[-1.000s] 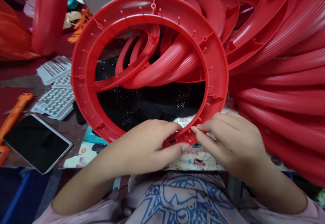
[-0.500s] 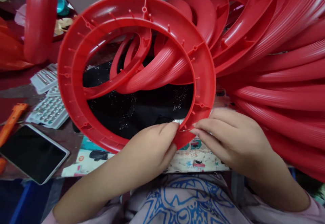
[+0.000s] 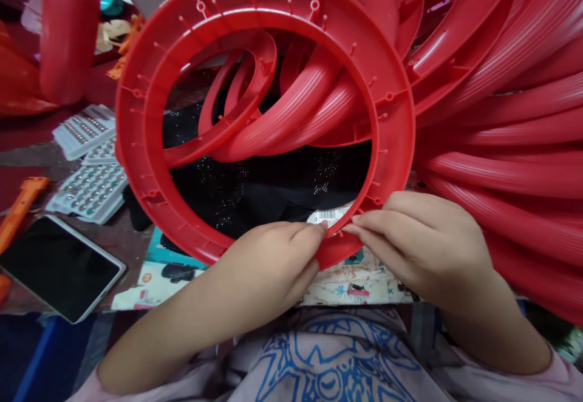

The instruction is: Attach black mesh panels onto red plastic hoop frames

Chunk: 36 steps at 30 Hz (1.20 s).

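Note:
A large red plastic ring (image 3: 394,129) is tilted up in front of me, its hollow ribbed side with small pegs facing me. My left hand (image 3: 285,262) is closed on the ring's near edge, thumb at the inner rim. Just to the right, my right hand (image 3: 423,244) pinches thumb and forefinger together at the ring's channel. A thin pale line shows in the channel between the two hands; what the right fingertips hold is too small to make out. Through the ring's opening I see black cloth with shiny dots (image 3: 268,183) and a white barcode label (image 3: 327,214).
Stacked red rings (image 3: 501,165) crowd the right and back. At left lie clear trays of small round metallic pieces (image 3: 91,192), a dark-screened tablet or phone (image 3: 61,268) and an orange strip (image 3: 22,214). Printed cardboard (image 3: 155,280) covers the table's front edge.
The ring has shifted up and slightly right and has turned, so its ribs sit in new places. More of the barcode label shows. Both hands stay almost where they were.

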Each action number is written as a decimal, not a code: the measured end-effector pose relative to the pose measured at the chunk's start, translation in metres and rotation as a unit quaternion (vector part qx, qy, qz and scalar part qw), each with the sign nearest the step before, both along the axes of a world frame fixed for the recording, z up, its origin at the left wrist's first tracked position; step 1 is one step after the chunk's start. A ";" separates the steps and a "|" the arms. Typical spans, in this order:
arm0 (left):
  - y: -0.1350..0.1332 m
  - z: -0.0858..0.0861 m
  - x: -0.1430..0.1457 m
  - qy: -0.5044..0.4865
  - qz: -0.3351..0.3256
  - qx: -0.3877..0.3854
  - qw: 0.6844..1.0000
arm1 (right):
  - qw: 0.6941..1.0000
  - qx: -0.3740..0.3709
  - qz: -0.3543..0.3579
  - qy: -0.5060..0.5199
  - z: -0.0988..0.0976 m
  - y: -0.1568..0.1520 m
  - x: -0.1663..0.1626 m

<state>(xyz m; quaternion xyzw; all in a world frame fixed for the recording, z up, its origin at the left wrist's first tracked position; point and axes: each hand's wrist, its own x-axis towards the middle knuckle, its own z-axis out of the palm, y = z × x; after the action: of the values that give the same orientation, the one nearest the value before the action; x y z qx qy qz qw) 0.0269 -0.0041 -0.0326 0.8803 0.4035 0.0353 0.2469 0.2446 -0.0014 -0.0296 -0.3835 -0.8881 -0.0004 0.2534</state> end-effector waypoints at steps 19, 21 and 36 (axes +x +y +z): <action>0.002 -0.001 -0.002 -0.001 -0.023 0.001 1.000 | 0.999 0.006 -0.022 -0.025 -0.003 -0.003 -0.003; 0.002 -0.003 -0.002 -0.005 -0.028 0.013 0.999 | 0.999 0.005 -0.021 -0.024 -0.002 -0.003 -0.003; 0.003 0.000 0.002 0.009 0.008 0.007 1.000 | 0.997 -0.008 -0.069 -0.045 -0.004 -0.007 -0.009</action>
<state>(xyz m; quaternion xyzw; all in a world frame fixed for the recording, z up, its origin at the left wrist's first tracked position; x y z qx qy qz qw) 0.0290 -0.0012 -0.0323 0.8791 0.4126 0.0323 0.2363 0.2355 -0.0089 -0.0331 -0.4453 -0.8701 -0.0284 0.2093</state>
